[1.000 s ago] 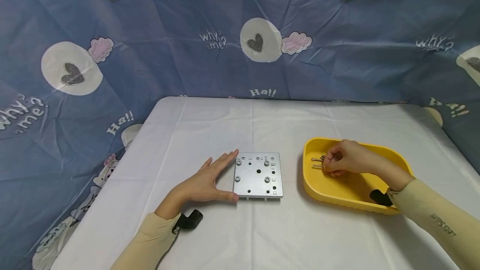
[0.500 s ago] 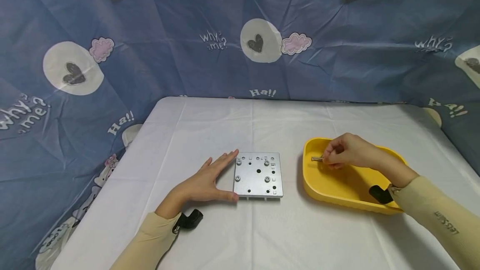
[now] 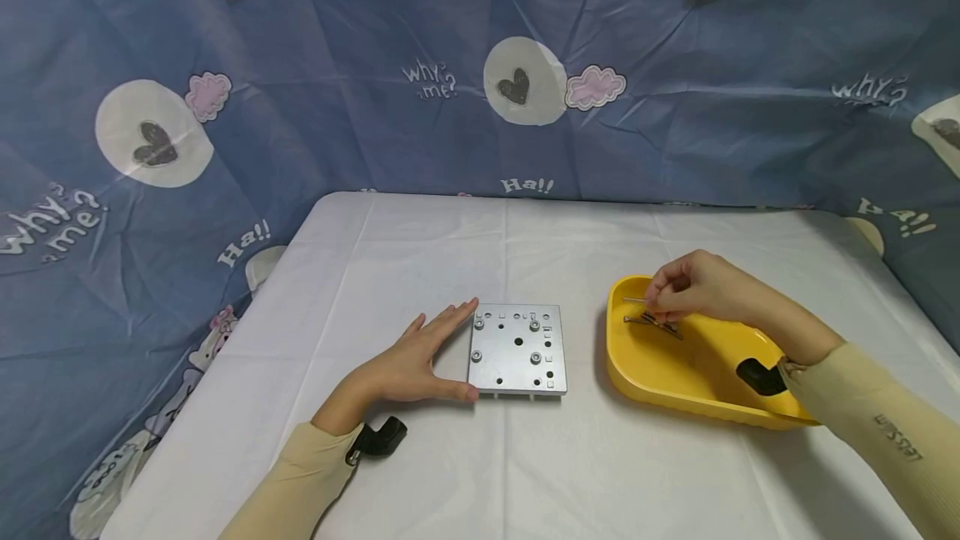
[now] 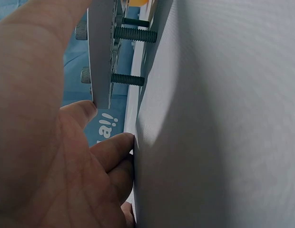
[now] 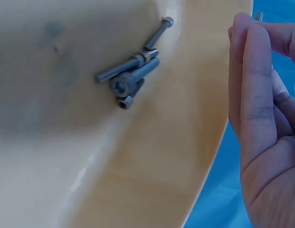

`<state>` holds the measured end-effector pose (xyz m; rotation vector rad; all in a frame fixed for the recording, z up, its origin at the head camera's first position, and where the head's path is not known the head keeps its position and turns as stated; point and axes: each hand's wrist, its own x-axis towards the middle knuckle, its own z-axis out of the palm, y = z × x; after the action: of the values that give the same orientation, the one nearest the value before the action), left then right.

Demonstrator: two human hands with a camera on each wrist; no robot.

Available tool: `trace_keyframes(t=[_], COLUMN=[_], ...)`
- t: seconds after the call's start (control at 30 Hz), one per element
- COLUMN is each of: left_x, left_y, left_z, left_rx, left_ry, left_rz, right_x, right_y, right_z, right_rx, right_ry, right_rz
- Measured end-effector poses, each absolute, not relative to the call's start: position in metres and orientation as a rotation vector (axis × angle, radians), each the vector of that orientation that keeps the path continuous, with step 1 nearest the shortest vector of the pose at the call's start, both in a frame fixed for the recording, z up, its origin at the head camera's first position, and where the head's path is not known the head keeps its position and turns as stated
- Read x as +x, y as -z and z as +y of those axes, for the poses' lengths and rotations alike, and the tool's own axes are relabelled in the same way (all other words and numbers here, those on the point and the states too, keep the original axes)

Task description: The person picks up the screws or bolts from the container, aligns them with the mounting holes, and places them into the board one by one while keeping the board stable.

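1. The metal plate (image 3: 517,375) lies on the white-covered bench (image 3: 570,473), with four bolts (image 3: 536,357) through it, threads showing underneath; that much looks done.
2. The left hand (image 3: 408,367) is spread wide, thumb and forefinger touching the plate's side without gripping.
3. Over the yellow tray (image 3: 675,398), the right hand (image 3: 697,290) has its fingers pinched on a thin metal rod (image 3: 633,300).
4. Several loose bolts (image 5: 122,85) lie in the tray, and other plate holes are bare, so I'd guess work remains.
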<state>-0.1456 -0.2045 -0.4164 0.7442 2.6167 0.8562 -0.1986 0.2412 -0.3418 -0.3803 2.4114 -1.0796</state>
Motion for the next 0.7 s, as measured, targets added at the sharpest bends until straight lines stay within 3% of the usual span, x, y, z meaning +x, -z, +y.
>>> trace_keyframes(t=[0.7], left_x=[-0.143], left_y=[0.414], left_z=[-0.204], left_rx=[0.732], left_ry=[-0.848], left_rz=[2.619], right_x=[-0.205], right_y=[0.324], right_z=[0.222], right_rx=[-0.427], right_ry=[1.090], right_rz=[2.424])
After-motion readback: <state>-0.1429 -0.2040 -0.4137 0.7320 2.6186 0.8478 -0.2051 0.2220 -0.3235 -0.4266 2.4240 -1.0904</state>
